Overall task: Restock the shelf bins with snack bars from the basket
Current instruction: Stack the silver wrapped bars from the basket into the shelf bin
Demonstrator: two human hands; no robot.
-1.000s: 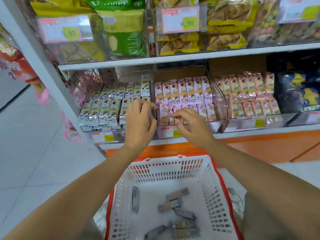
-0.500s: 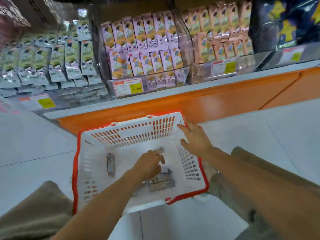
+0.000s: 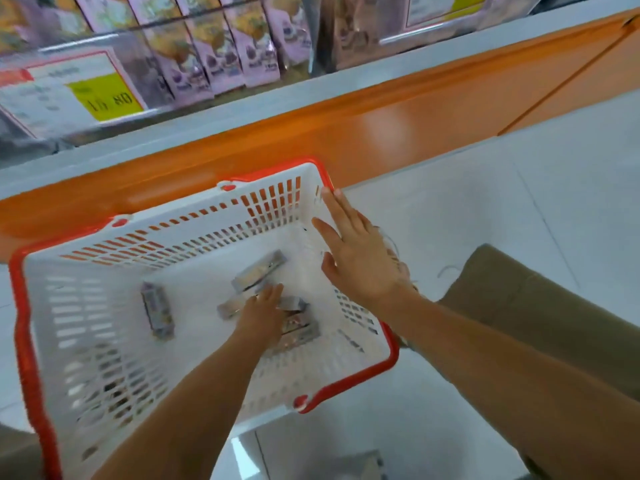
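Left hand (image 3: 263,315) among basket (image 3: 390,355) bars (image 3: 259,274)

A white slotted basket (image 3: 69,341) with a red rim sits on the pale floor (image 3: 485,202), tight against the orange shelf base (image 3: 381,109). Inside, one silvery snack bar (image 3: 157,310) lies flat on the left. More bars (image 3: 259,271) lie jumbled mid-basket. On the far side, a clear shelf bin (image 3: 145,39) holds upright pink packs (image 3: 256,46).
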